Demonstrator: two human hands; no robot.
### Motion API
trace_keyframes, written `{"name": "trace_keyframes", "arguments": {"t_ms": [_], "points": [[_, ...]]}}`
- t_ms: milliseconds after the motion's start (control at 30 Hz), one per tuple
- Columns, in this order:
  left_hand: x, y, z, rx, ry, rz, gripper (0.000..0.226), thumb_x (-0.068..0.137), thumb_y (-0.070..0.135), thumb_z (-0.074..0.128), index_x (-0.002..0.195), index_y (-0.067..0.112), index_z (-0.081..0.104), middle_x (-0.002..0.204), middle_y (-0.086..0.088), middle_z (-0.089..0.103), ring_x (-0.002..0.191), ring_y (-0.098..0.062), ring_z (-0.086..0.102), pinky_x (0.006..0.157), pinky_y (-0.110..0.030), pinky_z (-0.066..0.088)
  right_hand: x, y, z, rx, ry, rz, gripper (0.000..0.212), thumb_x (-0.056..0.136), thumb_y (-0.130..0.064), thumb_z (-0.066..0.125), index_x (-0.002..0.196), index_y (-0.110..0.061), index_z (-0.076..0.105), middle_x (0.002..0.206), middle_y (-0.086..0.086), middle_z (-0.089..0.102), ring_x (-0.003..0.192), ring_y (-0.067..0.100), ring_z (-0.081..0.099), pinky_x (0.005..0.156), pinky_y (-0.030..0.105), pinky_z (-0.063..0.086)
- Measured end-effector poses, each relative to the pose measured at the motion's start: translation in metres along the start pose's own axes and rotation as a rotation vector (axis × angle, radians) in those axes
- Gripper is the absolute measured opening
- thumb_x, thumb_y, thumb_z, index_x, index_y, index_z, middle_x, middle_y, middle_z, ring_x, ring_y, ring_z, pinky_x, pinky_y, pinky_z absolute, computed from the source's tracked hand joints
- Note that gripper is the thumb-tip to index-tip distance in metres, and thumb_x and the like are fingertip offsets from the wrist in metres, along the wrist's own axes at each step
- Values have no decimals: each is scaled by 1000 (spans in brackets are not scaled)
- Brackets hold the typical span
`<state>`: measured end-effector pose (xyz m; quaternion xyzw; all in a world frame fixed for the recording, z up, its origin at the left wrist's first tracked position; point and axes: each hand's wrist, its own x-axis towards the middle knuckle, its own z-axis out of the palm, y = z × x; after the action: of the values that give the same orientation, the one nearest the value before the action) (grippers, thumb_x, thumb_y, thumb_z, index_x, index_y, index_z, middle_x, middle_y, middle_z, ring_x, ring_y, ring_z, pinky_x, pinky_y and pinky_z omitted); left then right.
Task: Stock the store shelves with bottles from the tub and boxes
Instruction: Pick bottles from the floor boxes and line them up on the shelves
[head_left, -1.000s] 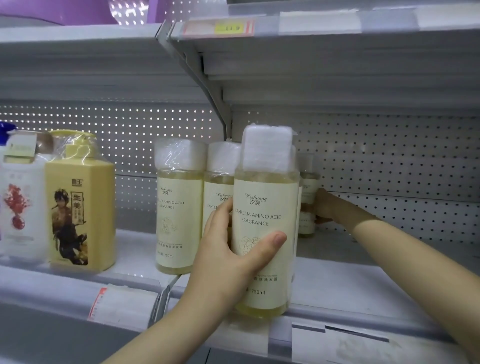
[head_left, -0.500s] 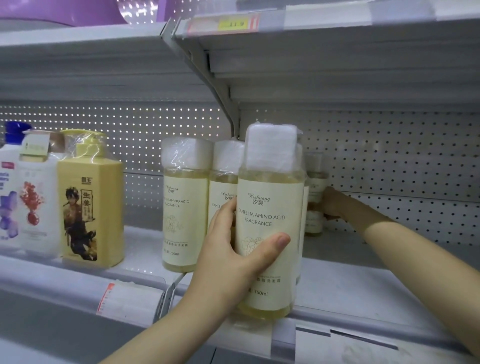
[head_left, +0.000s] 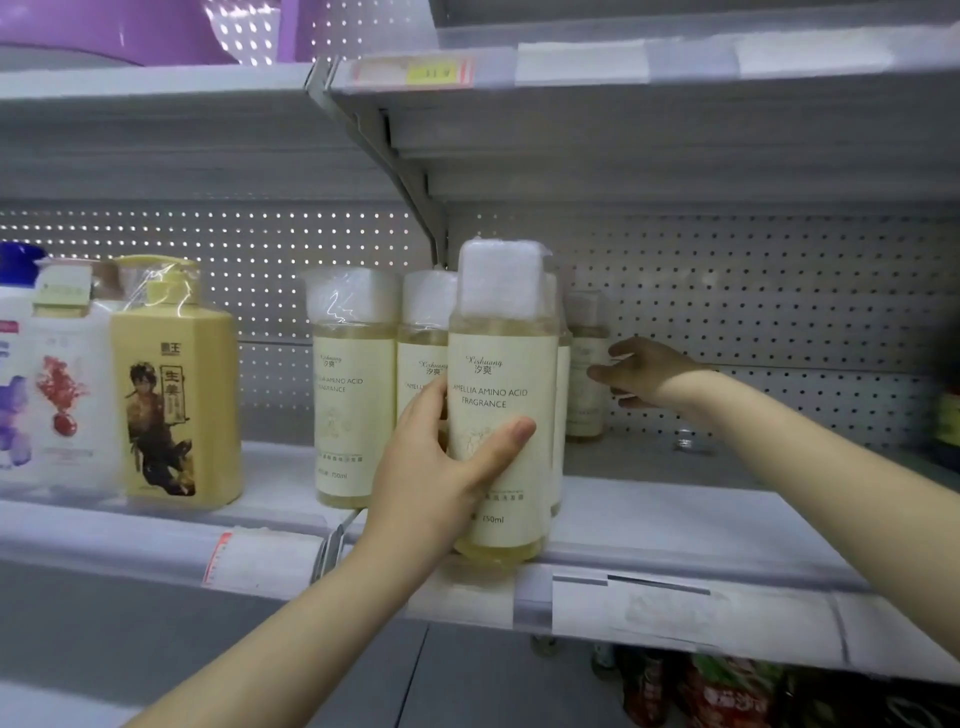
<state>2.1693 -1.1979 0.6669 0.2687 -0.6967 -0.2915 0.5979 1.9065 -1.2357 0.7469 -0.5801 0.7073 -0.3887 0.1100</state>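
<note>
A tall clear bottle (head_left: 501, 374) of pale yellow liquid, with a cream label and a wrapped white cap, stands at the front edge of the grey shelf (head_left: 701, 519). My left hand (head_left: 436, 467) grips it low on its left side, thumb across the label. My right hand (head_left: 644, 371) reaches deep into the shelf, its fingers spread just right of a matching bottle (head_left: 584, 364) that stands at the back. Its thumb tip is at that bottle's side. Two more matching bottles (head_left: 353, 405) (head_left: 423, 332) stand to the left.
A yellow pump bottle (head_left: 176, 395) and a white one (head_left: 67, 374) stand further left. The upper shelf (head_left: 623, 130) hangs low over the bottle caps. A purple tub (head_left: 130, 31) sits on top. A dark bottle (head_left: 948, 415) stands far right; packaged goods (head_left: 727, 691) fill the shelf below.
My right hand has let go of the rear bottle and opened its fingers, drawing slightly to the right. My left hand keeps its hold on the front bottle.
</note>
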Motion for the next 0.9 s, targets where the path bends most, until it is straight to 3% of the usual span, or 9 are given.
{"name": "trace_keyframes", "arguments": {"t_ms": [133,267,367,467,600,700,800,900], "points": [[0,1,2,34,46,31,58,61,76,62,108,43,60,109,15,67,98,-7,65,83,-44,55,-49,-13,-8,210,26,-167,38,95,-34,58,128,-16,54,123,5,62,102,14,64,81,28,57],[1,11,13,34,55,77,55,62,77,61,105,43,61,106,17,67,99,-7,64,83,-44,55,-85,-26,-16,394,-3,-222,31,96,-36,53,116,-13,60,116,6,65,100,16,67,76,30,60],[3,27,26,12,33,116,53,61,76,60,102,42,63,102,17,68,95,-4,63,83,-41,55,-100,-33,-23,533,-76,-290,49,87,-50,52,118,-14,62,118,8,67,107,22,66,86,38,57],[2,38,41,-19,-11,131,58,61,73,61,109,40,62,103,19,68,92,-2,64,81,-39,56,-113,-36,-29,608,-155,-385,57,84,-55,47,123,-16,62,117,4,70,110,21,65,90,35,56],[1,41,59,-47,-25,113,60,59,74,63,111,44,58,105,21,68,92,2,64,81,-39,57,-120,-29,-35,665,-252,-458,79,64,-69,71,123,-18,64,120,6,69,113,24,64,90,36,56],[2,40,68,40,-53,133,65,60,78,60,118,50,50,109,25,65,96,6,61,83,-38,55,-119,-22,-39,684,-184,-483,62,52,-58,86,102,-23,74,108,2,73,100,18,70,75,29,57],[9,46,69,331,-144,244,62,69,83,45,120,48,50,105,25,63,101,-1,53,80,-31,50,-122,-15,-46,695,-113,-500,41,65,-46,77,98,-22,75,103,0,74,96,16,71,71,25,56],[25,54,57,689,-40,412,72,77,84,23,120,39,58,108,20,64,101,-10,44,75,-28,40,-121,-9,-50,670,-41,-456,43,69,-42,68,106,-20,71,106,0,74,100,17,70,77,28,56]]}}
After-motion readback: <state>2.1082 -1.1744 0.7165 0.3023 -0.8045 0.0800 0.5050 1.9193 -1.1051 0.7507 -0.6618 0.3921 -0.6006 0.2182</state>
